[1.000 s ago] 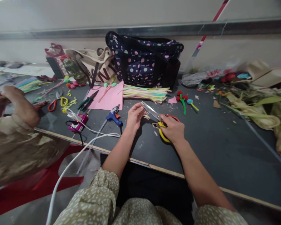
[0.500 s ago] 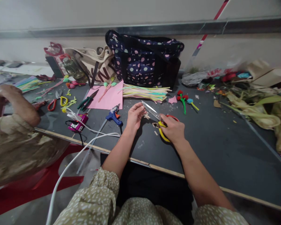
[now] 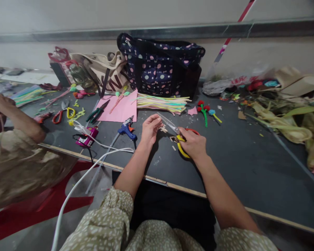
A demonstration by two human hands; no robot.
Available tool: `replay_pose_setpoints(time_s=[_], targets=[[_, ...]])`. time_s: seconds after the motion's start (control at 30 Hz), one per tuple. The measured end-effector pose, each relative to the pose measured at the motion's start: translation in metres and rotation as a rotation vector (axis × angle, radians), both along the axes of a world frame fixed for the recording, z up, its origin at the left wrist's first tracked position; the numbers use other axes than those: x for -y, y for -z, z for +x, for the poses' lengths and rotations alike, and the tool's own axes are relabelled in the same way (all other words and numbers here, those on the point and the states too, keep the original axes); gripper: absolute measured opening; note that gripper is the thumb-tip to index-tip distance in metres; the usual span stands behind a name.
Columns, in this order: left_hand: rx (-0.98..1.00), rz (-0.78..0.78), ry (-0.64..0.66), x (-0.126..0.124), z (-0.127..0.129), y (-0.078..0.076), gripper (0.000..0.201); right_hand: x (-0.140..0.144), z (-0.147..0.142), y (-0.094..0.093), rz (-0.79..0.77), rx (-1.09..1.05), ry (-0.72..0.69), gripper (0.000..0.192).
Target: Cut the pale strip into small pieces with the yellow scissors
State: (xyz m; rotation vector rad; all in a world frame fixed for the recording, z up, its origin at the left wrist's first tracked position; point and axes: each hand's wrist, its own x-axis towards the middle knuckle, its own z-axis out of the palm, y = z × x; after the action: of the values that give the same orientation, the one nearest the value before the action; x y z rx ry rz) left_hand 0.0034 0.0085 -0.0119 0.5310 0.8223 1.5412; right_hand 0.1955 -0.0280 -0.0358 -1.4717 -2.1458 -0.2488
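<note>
My right hand (image 3: 193,142) grips a pair of scissors (image 3: 181,140) by its red and yellow handles. The blades slant up and left, their tips by the fingers of my left hand (image 3: 151,128). That hand is pinched closed; whatever lies between its fingertips is too small to make out. Several short pale cut pieces (image 3: 173,147) lie on the dark table (image 3: 238,167) under and beside the scissors. Behind my hands is a bundle of pastel pipe cleaners (image 3: 163,104). A blue glue gun (image 3: 127,129) rests left of my left hand.
Pink paper (image 3: 115,113) bears dark-handled pliers (image 3: 98,111). A magenta power box (image 3: 87,136) trails a white cable (image 3: 75,191) over the table edge. A navy patterned bag (image 3: 159,69) stands behind. Red pipe-cleaner flowers (image 3: 203,108) and dried husks (image 3: 279,122) lie rightward. A co-worker's arm (image 3: 23,120) is at left.
The scissor blades look slightly turned and less bright. My hands stay nearly in place. The co-worker's hands at far left have shifted a little leftward.
</note>
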Motion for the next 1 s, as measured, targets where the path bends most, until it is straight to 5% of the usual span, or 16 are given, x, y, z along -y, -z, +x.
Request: replay_pose_setpoints(time_s=[1.0], targets=[[0.002, -0.004, -0.004, 0.0021, -0.0002, -0.0053, 0.03, 0.0006, -0.0004, -0.0058, -0.044, -0.03, -0.007, 0.039]])
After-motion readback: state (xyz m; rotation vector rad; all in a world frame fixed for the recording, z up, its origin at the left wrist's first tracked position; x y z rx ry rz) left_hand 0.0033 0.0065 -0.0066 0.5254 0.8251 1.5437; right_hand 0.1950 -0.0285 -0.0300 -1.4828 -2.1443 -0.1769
